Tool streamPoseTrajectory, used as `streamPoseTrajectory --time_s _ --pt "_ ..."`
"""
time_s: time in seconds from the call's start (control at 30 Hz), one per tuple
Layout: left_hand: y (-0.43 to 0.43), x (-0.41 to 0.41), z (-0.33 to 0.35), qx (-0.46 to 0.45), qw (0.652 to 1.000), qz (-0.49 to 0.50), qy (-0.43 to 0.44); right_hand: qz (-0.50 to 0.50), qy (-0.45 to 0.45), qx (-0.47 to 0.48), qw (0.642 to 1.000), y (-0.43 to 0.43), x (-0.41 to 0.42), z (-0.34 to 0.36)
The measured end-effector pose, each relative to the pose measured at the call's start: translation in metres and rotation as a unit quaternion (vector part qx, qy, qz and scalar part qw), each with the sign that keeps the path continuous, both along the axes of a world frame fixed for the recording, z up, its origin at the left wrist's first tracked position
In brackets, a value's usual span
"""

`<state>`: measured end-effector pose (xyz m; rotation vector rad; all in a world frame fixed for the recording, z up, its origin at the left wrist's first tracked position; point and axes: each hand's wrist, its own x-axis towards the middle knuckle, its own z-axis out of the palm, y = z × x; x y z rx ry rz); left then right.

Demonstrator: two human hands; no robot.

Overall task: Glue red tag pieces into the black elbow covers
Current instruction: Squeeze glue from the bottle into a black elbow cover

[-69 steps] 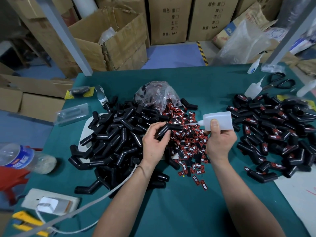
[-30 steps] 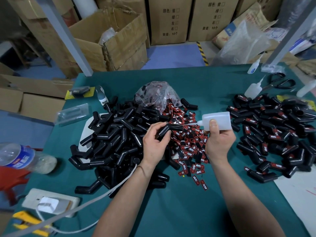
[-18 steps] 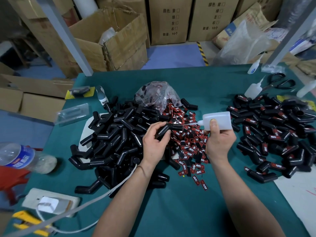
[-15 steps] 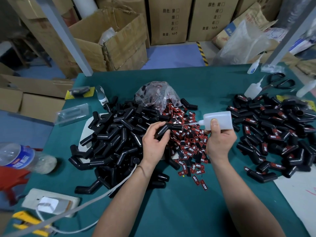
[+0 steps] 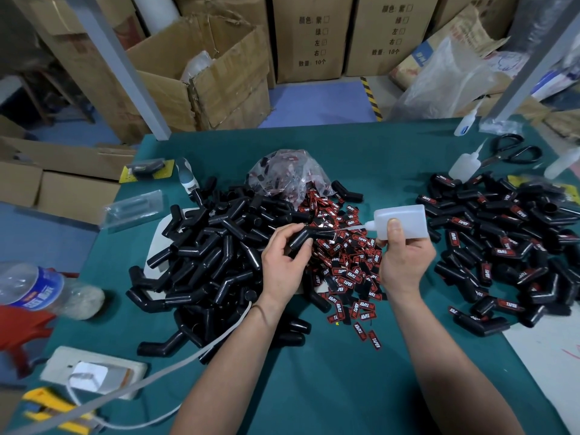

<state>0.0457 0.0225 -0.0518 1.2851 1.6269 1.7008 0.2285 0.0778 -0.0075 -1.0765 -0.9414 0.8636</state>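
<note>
place: assembly workshop | behind green table (image 5: 314,387): stacked printed cartons (image 5: 314,36) | on table: heaps of black elbow covers (image 5: 204,255), loose red tags (image 5: 345,282), glue bottles (image 5: 461,166), scissors (image 5: 514,152)

Both bare forearms reach in from the bottom edge and angle toward each other. The left grip (image 5: 284,262) has thumb and fingers curled round a black elbow cover (image 5: 299,239). Just beside it, the right grip (image 5: 405,262) clamps a glue bottle (image 5: 405,219), thumb flat on its front, nozzle pointing at the cover.
</note>
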Motion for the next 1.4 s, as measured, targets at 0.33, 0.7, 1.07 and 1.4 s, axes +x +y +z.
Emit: streamPoseTrajectory --time_s 0.33,0.7,1.07,1.4 --pt "0.0007 -0.0005 -0.0005 0.002 1.0 0.003 0.0 -0.004 -0.009 -0.01 1.0 0.0011 0.0002 -0.0033" --pt "-0.0004 -0.0011 -0.0011 0.006 1.0 -0.003 0.0 0.007 0.001 0.009 1.0 -0.0004 -0.0025 -0.0016" --pt "-0.0003 -0.0005 0.0005 0.016 1.0 0.003 -0.002 0.01 0.004 0.012 1.0 -0.0008 -0.0019 -0.0015" --pt "0.001 0.0003 0.0007 0.023 1.0 0.009 -0.002 0.003 -0.006 0.005 1.0 -0.0004 -0.0018 -0.0038"
